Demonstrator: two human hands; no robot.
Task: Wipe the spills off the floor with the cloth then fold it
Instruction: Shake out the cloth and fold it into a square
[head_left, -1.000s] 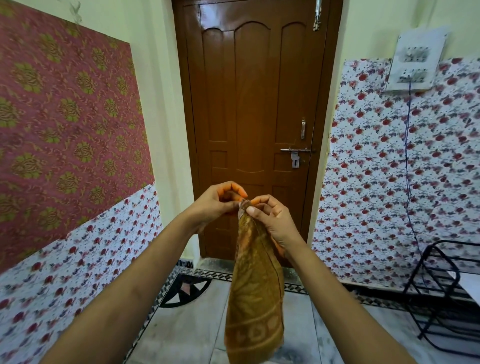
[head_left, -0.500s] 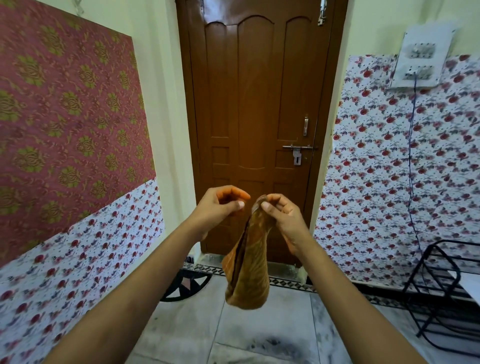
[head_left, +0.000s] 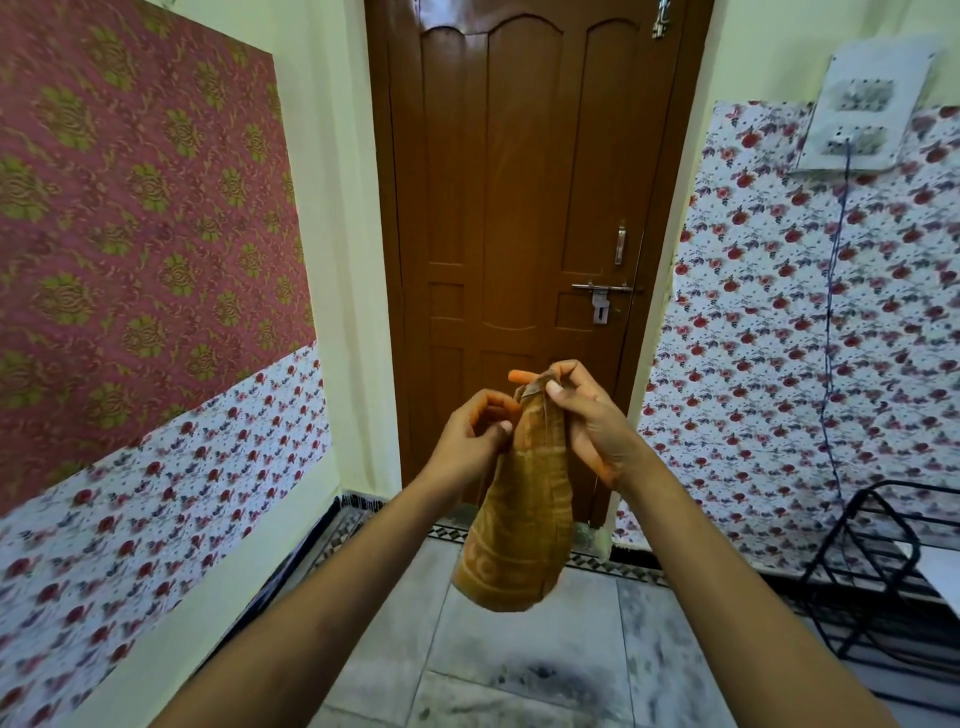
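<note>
An orange-brown patterned cloth (head_left: 517, 525) hangs folded double in the air in front of me, its doubled lower end at about knee height above the floor. My right hand (head_left: 589, 428) pinches the cloth's top corners between thumb and fingers. My left hand (head_left: 475, 439) is against the cloth's left edge just below the top, thumb and fingers curled onto it. The grey marble floor (head_left: 519, 654) below shows a dark smudged patch (head_left: 540, 675).
A shut brown wooden door (head_left: 519, 208) stands straight ahead. Floral wallpaper covers the walls on the left (head_left: 156, 499) and right (head_left: 779, 364). A black wire rack (head_left: 878, 561) stands at the right by the wall, below a switchboard (head_left: 865, 104) with a hanging cable.
The cloth, hanging long a second ago, was gathered up and now hangs shorter, folded double. My left hand let go briefly, then came back to the cloth's edge. Both hands moved slightly right.
</note>
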